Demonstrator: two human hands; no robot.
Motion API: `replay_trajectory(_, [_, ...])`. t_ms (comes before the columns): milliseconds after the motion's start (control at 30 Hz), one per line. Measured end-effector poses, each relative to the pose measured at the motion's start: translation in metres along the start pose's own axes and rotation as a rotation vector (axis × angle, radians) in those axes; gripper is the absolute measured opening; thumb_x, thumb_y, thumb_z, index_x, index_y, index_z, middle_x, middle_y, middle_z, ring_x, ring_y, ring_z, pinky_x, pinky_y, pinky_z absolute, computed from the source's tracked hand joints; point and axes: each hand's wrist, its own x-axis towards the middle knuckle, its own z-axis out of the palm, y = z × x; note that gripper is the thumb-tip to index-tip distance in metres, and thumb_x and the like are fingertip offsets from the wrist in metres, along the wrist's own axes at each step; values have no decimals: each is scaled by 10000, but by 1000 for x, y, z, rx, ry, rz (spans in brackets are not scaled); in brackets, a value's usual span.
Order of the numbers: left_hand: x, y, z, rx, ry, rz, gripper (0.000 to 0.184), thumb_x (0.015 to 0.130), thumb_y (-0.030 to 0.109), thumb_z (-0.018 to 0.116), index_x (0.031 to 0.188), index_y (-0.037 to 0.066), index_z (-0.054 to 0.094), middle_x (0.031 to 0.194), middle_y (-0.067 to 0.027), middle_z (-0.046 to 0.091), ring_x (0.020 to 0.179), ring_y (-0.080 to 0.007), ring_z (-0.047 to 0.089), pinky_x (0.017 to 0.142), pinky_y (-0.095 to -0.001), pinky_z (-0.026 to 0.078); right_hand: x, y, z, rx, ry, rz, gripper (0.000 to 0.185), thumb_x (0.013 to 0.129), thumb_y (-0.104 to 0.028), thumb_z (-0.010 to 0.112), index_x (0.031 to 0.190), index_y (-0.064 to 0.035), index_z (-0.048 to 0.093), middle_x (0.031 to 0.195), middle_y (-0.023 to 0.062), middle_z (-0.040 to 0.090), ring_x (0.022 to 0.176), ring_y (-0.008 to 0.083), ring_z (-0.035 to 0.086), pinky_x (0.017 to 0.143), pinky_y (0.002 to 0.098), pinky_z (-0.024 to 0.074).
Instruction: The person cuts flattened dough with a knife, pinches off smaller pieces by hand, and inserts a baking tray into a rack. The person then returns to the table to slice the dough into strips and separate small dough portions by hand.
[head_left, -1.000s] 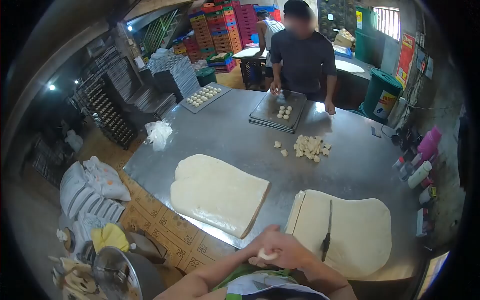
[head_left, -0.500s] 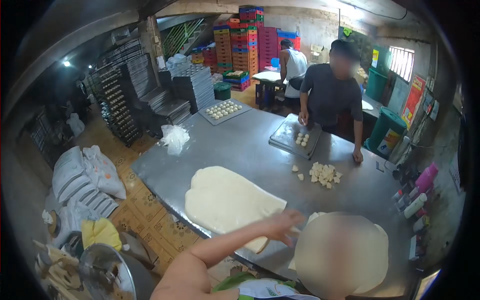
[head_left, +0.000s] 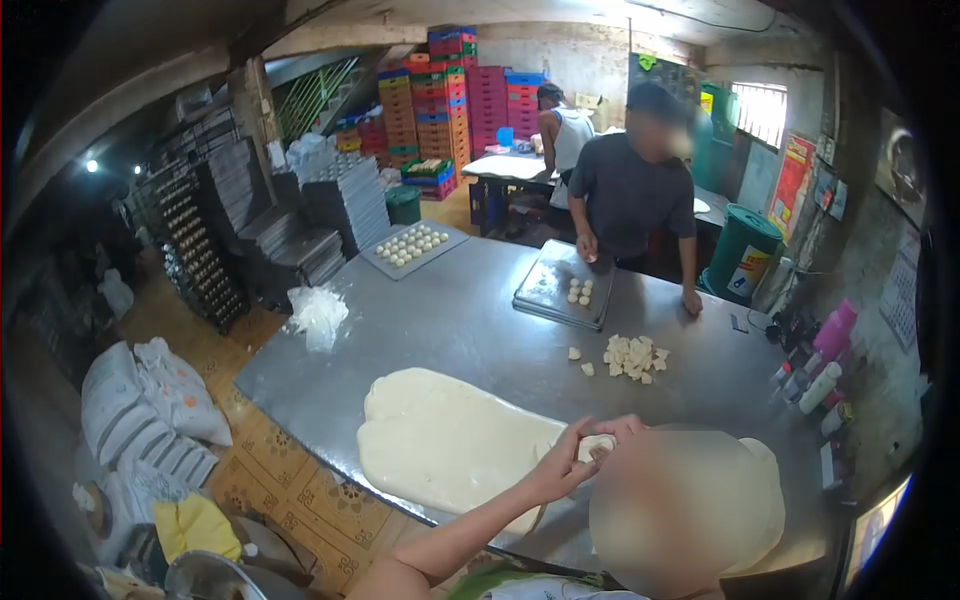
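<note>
The dough point(head_left: 440, 440) is cream, the table point(head_left: 440, 315) grey.

Patterned orange tile floor point(head_left: 258, 480), stained pale back wall point(head_left: 590, 62), bright barred window point(head_left: 760, 113), green stair railing point(head_left: 318, 98).

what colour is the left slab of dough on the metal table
The broad, flat dough slab is pale cream, seen best in the head view.

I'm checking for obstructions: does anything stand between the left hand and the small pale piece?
Nothing visible does: the left hand is right against the small pale piece. The right hand shows at its far side, though blur hides much of that hand.
</note>
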Motion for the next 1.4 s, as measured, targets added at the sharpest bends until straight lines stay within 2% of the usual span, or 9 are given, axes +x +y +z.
replay_trajectory(367, [2,-10,45,392,132,338,558,874,72,608,1399,71,419,1152,-202,595,1021,-341,599,850,-404,467,-45,32,-12,-167,30,-214,260,791,-229,729,987,-83,640,854,92,608,815,309,605,790,415,468])
replay_trajectory(600, [-18,-17,83,923,-358,-190,548,843,6,562,1373,77,443,1066,-166,677,991,-307,665,848,-409,517,-86,156,36,-98,-92,291,394,779,-347,749,1013,-53,631,991,139,663,952,358,635,788,477,494])
replay_trajectory(733, [-29,-39,87,382,-128,307,609,819,-32,556,1402,90,426,1109,-154,652,984,-308,662,857,-405,514,-116,187,25,-361,-385,745,455,810,-406,711,1061,-37,623,1102,189,660,1039,375,632,863,477,495])
replay_trajectory(800, [-23,-54,63,-64,56,-224,643,792,-66,570,1403,88,443,1160,-156,609,981,-331,647,886,-398,498,-109,164,44,-220,0,292,419,819,-347,728,1064,-20,636,1081,175,658,953,368,647,842,433,518])
replay_trajectory(867, [-15,-57,47,527,92,178,644,787,-92,564,1401,60,444,1230,-168,549,907,-343,657,850,-397,513,-100,131,46,-101,-39,5,419,834,-332,714,1109,-27,629,1106,168,649,922,343,653,821,421,523])
replay_trajectory(1000, [13,-55,28,438,22,393,478,837,23,616,1309,22,543,1159,-187,604,910,-320,663,780,-386,529,-80,93,48,83,-148,251,379,841,-310,702,1080,-24,627,1096,167,649,872,318,657,773,409,528])
replay_trajectory(1133, [6,-108,34,277,-100,-74,346,847,-2,593,1184,58,642,885,-115,674,719,-314,669,695,-410,534,-83,96,69,72,66,444,370,848,-379,657,1050,-72,612,1017,197,657,907,343,662,753,437,523])
replay_trajectory(1300, [-6,-92,39,772,-439,-45,245,850,31,599,1077,51,691,761,-112,678,747,-325,679,710,-413,536,-98,155,64,-273,-190,833,323,844,-322,659,1010,-48,617,971,180,654,871,324,662,736,426,522])
replay_trajectory(1400, [-11,-84,35,76,-255,-86,245,824,28,625,1060,-12,677,963,-166,676,801,-362,676,710,-401,552,-104,155,76,-290,-186,752,308,840,-324,661,980,-53,616,947,166,653,887,330,658,740,429,519])
